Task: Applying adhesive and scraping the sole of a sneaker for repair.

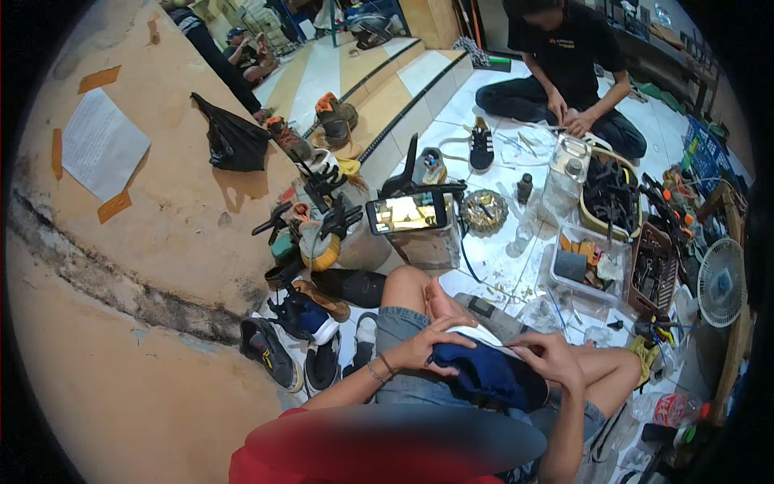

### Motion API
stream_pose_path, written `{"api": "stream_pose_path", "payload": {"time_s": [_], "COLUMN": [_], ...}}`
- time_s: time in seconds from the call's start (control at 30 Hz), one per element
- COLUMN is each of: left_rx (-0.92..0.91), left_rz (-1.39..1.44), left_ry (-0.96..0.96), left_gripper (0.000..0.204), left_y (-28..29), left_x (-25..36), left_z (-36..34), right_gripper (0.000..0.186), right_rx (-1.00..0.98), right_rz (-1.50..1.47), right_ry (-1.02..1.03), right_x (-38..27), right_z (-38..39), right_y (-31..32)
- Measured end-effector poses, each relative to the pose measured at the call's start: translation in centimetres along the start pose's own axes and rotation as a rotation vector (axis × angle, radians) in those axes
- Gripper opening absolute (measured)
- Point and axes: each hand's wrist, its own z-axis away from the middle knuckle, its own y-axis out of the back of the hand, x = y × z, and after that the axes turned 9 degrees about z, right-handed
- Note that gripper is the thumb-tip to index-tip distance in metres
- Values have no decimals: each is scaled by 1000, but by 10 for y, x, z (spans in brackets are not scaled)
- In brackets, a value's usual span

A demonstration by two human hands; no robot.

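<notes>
Across my lap lies a navy blue shoe (pixel 492 375) with a white sole edge (pixel 482 334) along its far side. My left hand (pixel 435 345) is closed around the shoe's left end, with the thumb and fingers pressed on the blue upper. My right hand (pixel 553 360) is at the shoe's right end, its fingers pinched together by the white edge. Whatever is between those fingertips is too small to tell. Part of the shoe is hidden by my hands.
A phone (pixel 407 213) leans on a box ahead. Several shoes (pixel 278 347) lie at my left. A clear plastic bin (pixel 592 262), a metal can (pixel 567 173) and a fan (pixel 720 282) stand right. A seated co-worker (pixel 568 73) handles something at the far right.
</notes>
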Motion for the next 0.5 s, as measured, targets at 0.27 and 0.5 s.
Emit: {"api": "stream_pose_path", "payload": {"time_s": [0.27, 0.5], "left_rx": [-150, -133], "left_rz": [492, 23], "left_ry": [192, 432], "left_gripper": [68, 42], "left_y": [21, 11], "left_x": [-2, 17], "left_z": [-2, -55], "right_gripper": [21, 20], "right_rx": [268, 318], "right_rz": [-344, -433], "right_ry": [-179, -16], "right_x": [96, 93], "right_z": [29, 21], "right_y": [-7, -8]}}
